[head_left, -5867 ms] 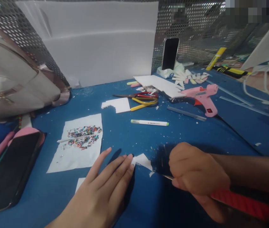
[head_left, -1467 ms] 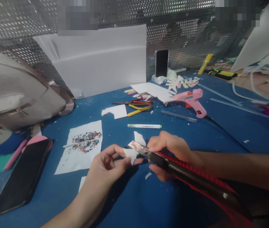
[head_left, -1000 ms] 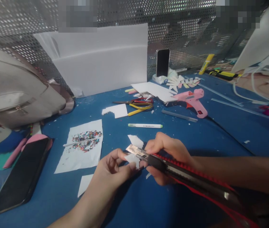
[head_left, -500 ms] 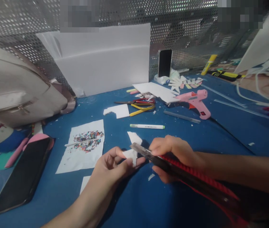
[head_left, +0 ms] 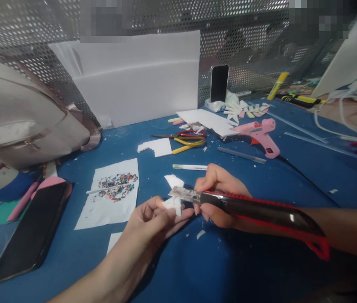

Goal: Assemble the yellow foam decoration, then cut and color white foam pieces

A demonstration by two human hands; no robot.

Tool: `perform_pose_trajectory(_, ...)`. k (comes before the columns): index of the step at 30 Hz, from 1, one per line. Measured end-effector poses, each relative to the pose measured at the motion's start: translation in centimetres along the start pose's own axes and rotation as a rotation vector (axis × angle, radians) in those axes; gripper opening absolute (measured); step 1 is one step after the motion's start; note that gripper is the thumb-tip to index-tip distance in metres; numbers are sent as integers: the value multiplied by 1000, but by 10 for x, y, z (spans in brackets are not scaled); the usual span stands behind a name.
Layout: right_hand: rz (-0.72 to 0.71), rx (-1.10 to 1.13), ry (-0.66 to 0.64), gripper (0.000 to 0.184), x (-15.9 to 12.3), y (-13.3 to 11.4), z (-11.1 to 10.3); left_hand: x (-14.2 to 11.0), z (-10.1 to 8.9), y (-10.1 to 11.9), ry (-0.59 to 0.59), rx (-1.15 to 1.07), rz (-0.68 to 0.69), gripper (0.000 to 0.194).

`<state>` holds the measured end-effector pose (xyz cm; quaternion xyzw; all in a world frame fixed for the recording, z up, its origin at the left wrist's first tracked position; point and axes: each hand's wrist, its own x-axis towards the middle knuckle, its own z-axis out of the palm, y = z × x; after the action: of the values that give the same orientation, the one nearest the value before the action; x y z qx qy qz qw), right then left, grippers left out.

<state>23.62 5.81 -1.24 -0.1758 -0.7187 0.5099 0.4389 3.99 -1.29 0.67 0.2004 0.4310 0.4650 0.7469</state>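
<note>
1. The white piece (head_left: 173,205) is pinched between the left hand's (head_left: 148,227) thumb and fingers, upper edge near the blade (head_left: 180,193).
2. The right hand (head_left: 225,182) grips the red-black cutter (head_left: 260,212), blade pointing leftward.
3. Blue tabletop (head_left: 194,269) spreads below the cutter; the marker (head_left: 189,167) lies beyond, partly behind the right hand.

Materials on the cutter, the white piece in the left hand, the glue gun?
Cutter: blade looks metal, grey and shiny; body probably plastic, glossy black and red. White piece: matte with ragged edges, perhaps foam board or thick card. Glue gun: likely molded plastic, smooth and pink.
</note>
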Motion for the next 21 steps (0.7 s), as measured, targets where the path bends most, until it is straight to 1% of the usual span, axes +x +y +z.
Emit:
perform_pose_trajectory(3, 43, 80, 1, 27, 0, -1, 0, -2, 1, 2, 36, -25, -19, 14)
perform_pose_trajectory(7, 25, 182, -2, 26, 0, 0, 0, -3, 2, 4, 78, -55, -47, 20)
perform_pose_trajectory(10, 17, 207, -33, 24, 1, -1, 0, -2, 1, 5, 89, -48, -63, 22)
perform_pose_trajectory(13, 1, 207, -59, 24, 2, -4, -1, -1, -1, 6, 78, -15, -59, 21)
perform_pose_trajectory(16, 2, 180, -56, 22, 4, -5, -2, 0, -1, 7, 34, 48, -36, 22)
perform_pose_trajectory(19, -21, 133, -72, 24, 4, -6, -4, 3, 0, 9, -7, 143, 13, 25)
perform_pose_trajectory(21, -47, 105, -81, 24, 4, -5, -5, 5, 0, 12, -9, 226, 61, 27)
